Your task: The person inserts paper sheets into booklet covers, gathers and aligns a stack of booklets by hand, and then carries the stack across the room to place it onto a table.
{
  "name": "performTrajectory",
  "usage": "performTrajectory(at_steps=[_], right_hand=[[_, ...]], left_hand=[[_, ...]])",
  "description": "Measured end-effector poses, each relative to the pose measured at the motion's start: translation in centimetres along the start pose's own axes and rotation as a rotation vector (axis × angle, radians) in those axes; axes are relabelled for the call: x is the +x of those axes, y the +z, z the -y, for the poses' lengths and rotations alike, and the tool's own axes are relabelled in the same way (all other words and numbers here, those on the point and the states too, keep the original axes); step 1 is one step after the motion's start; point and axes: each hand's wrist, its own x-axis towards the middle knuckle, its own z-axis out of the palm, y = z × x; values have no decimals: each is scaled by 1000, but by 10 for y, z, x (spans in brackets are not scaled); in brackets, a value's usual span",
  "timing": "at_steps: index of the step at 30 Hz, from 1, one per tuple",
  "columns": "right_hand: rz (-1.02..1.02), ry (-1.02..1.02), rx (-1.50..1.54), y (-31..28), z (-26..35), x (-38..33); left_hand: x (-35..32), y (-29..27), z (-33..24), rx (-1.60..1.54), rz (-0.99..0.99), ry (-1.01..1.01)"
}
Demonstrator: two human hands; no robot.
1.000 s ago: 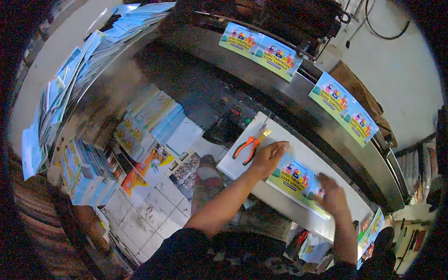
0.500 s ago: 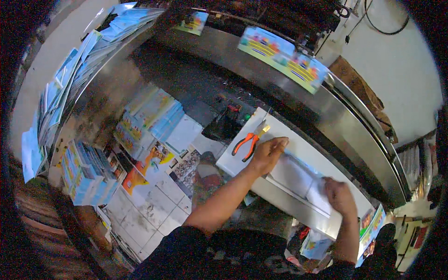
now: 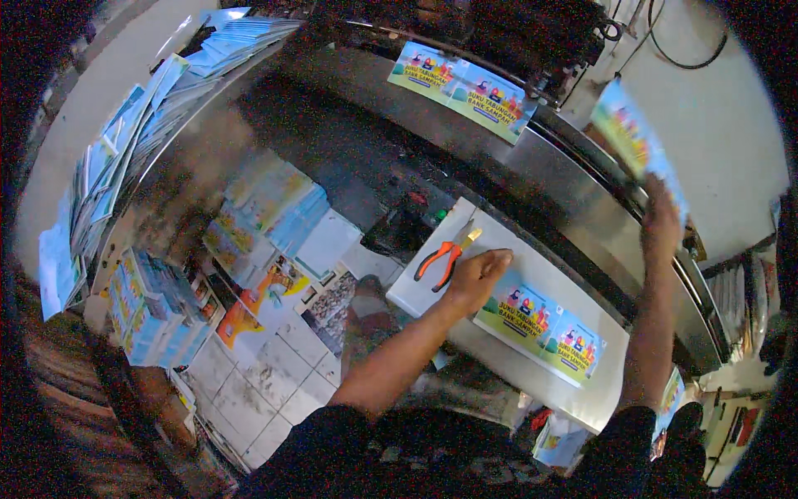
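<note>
A printed cover sheet [image 3: 544, 328], blue and green with cartoon figures, lies face up on the white tabletop [image 3: 573, 399]. At its upper left end my left hand [image 3: 475, 284] is closed with curled fingers. It touches or nearly touches the sheet, and whatever is in its fingers is hidden. Beside that hand rest pliers [image 3: 449, 256] with orange and black handles, jaws pointing away. My right hand [image 3: 661, 220] is raised at the far right, closed on the lower part of another printed sheet [image 3: 636, 137], which hangs tilted and slightly blurred over the metal rail.
Another printed sheet [image 3: 459, 90] lies on the curved metal machine edge [image 3: 366, 91]. Fanned sheets [image 3: 125, 150] fill a ledge at the far left. Stacks of printed sheets [image 3: 278, 204] and booklets [image 3: 154, 308] stand at left, by the tiled floor [image 3: 262, 378].
My right hand has moved up and away from the tabletop and now carries a printed sheet. The sheet on the tabletop now shows its coloured face. My left hand has hardly moved.
</note>
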Motion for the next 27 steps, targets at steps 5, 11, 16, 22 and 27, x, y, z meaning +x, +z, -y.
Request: performTrajectory(at_steps=[5, 11, 16, 22, 27], right_hand=[[398, 93, 155, 11, 38, -58], [792, -67, 308, -58, 92, -151], [1007, -110, 356, -93, 125, -171], [966, -13, 481, -89, 109, -157], [921, 128, 637, -89, 66, -134]], left_hand=[[-1, 4, 7, -139, -9, 1], [-3, -1, 9, -128, -15, 11], [0, 1, 8, -5, -14, 83], [-1, 2, 1, -93, 0, 26], [-4, 1, 0, -98, -32, 21]])
